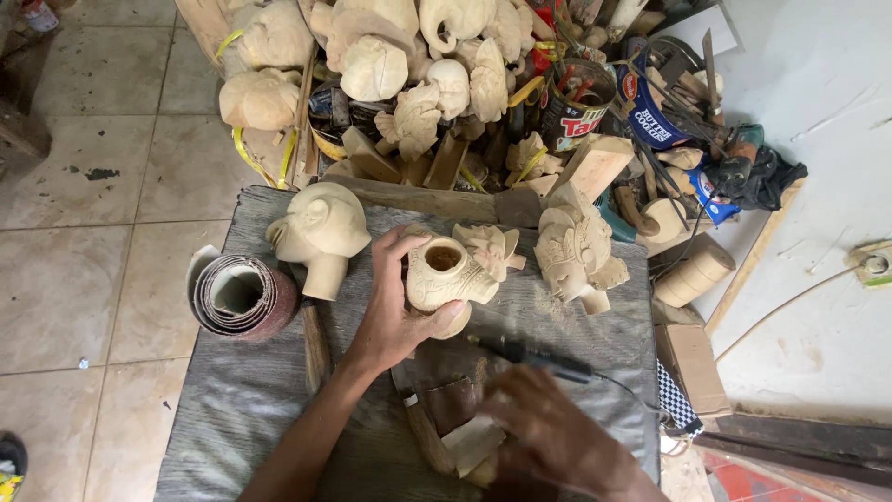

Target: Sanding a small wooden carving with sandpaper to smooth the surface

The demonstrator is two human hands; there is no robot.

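Nearest you, at about 5 o'clock in the head view, your right hand [548, 432] is blurred, its grip curled narrow over a pale wood offcut [469, 444] at the desk's near edge; whether it truly clasps the piece you cannot tell. Just beyond its knuckles a dark rotary tool [544, 361] lies on the desk [232, 400], its cord running off toward 3 o'clock. A brown-handled chisel [316, 346] lies at 8 o'clock from your left wrist.

At the middle of the view your left hand [395, 311] has its grip holding the carved wooden mask [446, 276]: fingers spread round its left side, thumb under its lower edge. The mask is tilted so that a round hollow in its top faces you, and it sits at the centre of the desk, between the other carvings.

At 9 o'clock from the mask stands a smooth, uncarved wooden head [321, 232], and further left lies a roll of sandpaper [240, 296], open end toward you. At 3 o'clock a finely carved figure [576, 256] lies on the desk, close to the mask but apart from it.

Furthest, at 12 o'clock, a heap of rough wooden carvings [372, 65] and a tin of tools [576, 107] crowd the floor behind the desk.
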